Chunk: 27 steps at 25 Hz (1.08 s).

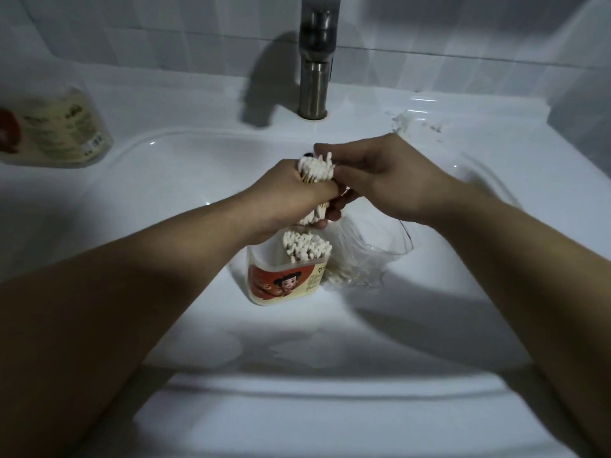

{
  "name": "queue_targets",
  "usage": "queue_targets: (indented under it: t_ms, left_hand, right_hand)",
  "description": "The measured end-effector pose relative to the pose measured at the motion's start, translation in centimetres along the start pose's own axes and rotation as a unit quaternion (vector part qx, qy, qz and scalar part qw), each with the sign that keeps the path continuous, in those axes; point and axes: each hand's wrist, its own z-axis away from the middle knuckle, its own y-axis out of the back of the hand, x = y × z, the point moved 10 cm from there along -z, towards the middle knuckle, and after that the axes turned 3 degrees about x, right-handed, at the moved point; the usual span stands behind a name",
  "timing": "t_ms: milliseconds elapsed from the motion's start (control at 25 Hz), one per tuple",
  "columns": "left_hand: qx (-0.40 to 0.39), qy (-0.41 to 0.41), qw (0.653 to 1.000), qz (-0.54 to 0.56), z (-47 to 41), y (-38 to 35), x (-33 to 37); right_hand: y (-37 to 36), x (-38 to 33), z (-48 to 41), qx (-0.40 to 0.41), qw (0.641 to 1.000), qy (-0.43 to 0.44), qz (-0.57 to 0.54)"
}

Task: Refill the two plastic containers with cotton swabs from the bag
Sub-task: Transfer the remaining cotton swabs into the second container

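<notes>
Your left hand [291, 193] grips a swab bundle [315, 168] above the open container [284, 282] in the middle of the sink [165, 259]. Your right hand [380, 180] pinches the bundle's tips.

2 bare forearms [148, 276] end in a bare left hand [291, 190] and right hand [390, 183].

The sink [165, 180] looks like smooth, glossy white ceramic, with bright highlights on its rim. At twelve o'clock the faucet [314, 77] is dull brushed metal. The container [281, 285] at centre is cloudy translucent plastic with a shiny printed label. Just at its three o'clock, the bag [370, 259] is thin, clear, crinkled plastic. The cotton swabs [315, 168] have fluffy matt white tips on pale wooden sticks. At ten o'clock, the second container [59, 127] looks like similar plastic, though blurred.
</notes>
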Motion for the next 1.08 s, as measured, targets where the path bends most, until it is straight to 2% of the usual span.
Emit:
queue_targets:
  t_ms: [200,320,440,560,720,920,1080]
  left_hand:
    - [-0.009,0.013,0.998,0.056,0.0,-0.4,0.3]
    - [-0.018,0.031,0.992,0.121,0.1,-0.3,0.7]
    - [-0.028,0.048,0.988,0.146,0.3,-0.3,0.4]
    - [-0.040,0.075,0.982,0.170,0.5,-0.7,0.1]
    - [-0.047,0.080,0.979,0.183,0.6,-0.9,0.2]
    - [0.012,0.069,0.995,0.070,0.1,0.3,-0.3]
    - [0.003,0.007,0.999,-0.035,0.1,0.5,0.9]
  right_hand:
    - [0.4,-0.5,0.0,0.004,1.000,0.018,0.023]
    - [-0.8,-1.5,0.4,-0.032,0.998,0.046,0.041]
    - [-1.7,-1.7,0.6,-0.057,0.991,0.055,0.110]
    - [-1.8,-2.2,0.6,-0.038,0.977,0.083,0.191]
    - [-1.5,-2.6,0.3,-0.017,0.971,0.092,0.220]
    - [-0.5,-1.6,0.4,-0.025,0.984,0.058,0.168]
    - [-0.7,-1.5,0.4,-0.029,0.988,0.063,0.141]
